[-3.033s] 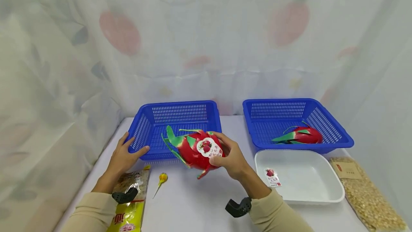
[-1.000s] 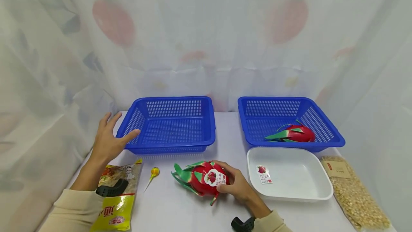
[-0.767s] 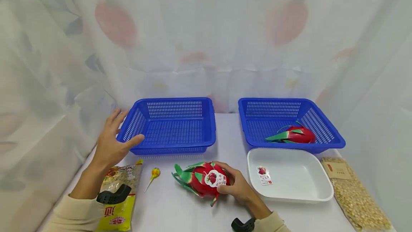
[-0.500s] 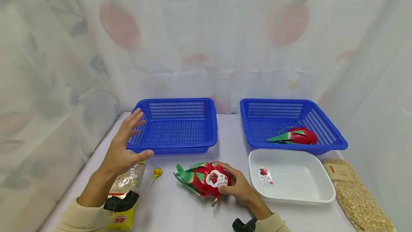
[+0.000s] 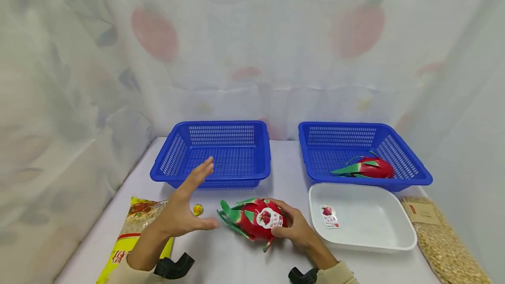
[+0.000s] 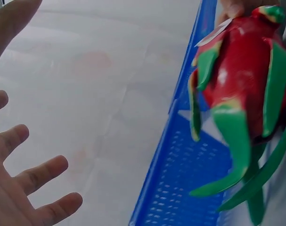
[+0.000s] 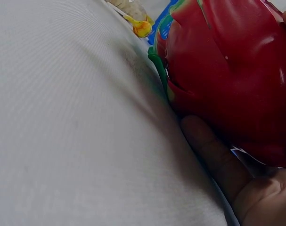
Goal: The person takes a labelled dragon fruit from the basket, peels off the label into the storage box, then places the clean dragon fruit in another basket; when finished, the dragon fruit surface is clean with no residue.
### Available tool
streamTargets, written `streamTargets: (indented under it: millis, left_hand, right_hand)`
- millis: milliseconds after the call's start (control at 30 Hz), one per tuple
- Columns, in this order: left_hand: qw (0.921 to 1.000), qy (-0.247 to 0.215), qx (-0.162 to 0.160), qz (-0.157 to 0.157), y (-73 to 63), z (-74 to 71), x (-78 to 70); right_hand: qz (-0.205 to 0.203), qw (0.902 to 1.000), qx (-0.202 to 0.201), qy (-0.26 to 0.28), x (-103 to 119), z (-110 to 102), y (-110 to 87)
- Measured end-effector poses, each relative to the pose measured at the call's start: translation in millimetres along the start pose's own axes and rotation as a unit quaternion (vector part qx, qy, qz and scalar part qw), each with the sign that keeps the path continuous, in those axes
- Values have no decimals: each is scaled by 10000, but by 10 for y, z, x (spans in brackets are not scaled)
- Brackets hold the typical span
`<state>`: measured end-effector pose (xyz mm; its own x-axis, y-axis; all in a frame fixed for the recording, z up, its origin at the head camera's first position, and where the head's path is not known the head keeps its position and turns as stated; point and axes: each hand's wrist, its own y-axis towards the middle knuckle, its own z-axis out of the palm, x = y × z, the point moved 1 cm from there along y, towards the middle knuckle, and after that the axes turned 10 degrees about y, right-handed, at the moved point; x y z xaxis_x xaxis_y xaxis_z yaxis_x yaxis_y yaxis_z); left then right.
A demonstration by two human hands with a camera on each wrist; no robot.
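On the white tabletop lies a red dragon fruit with green leaf tips and a white label on its near side. My right hand grips its right end, thumb in front and fingers behind. Fingers spread and holding nothing, my left hand hovers left of the fruit, above a lollipop whose stick is hidden. In the left wrist view the leafy end of the dragon fruit points toward that hand. The right wrist view has the thumb against the dragon fruit's skin.
A blue basket stands at the back left. Another blue basket at the back right contains a second dragon fruit. Before it sits a white tray with a sticker. A yellow bag lies left, a grain bag far right.
My right hand lowered the dragon fruit from before the left basket to the table and still grips it. My left hand left the basket's rim and came right, toward the fruit.
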<state>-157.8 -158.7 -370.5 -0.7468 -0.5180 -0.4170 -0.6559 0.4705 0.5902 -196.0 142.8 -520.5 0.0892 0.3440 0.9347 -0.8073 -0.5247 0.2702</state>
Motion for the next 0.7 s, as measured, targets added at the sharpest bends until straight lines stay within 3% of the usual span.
streamTargets:
  millis: [133, 233, 400, 533, 700]
  left_hand:
    - [9994, 287, 139, 134, -23, 186, 4]
    - [9984, 456, 301, 148, -77, 389, 113]
    - [9975, 337, 623, -24, -93, 635, 120]
    - [9964, 351, 764, -80, -84, 789, 143]
    - [9921, 798, 956, -131, -55, 943, 176]
  right_hand:
    - [-45, 10000, 31, 30, 13, 8, -8]
    - [-78, 9999, 65, 46, 24, 12, -9]
    - [-81, 10000, 52, 1, 36, 6, -12]
    - [-104, 9999, 67, 30, 38, 4, -9]
    - [-137, 9998, 142, 89, 34, 14, 2]
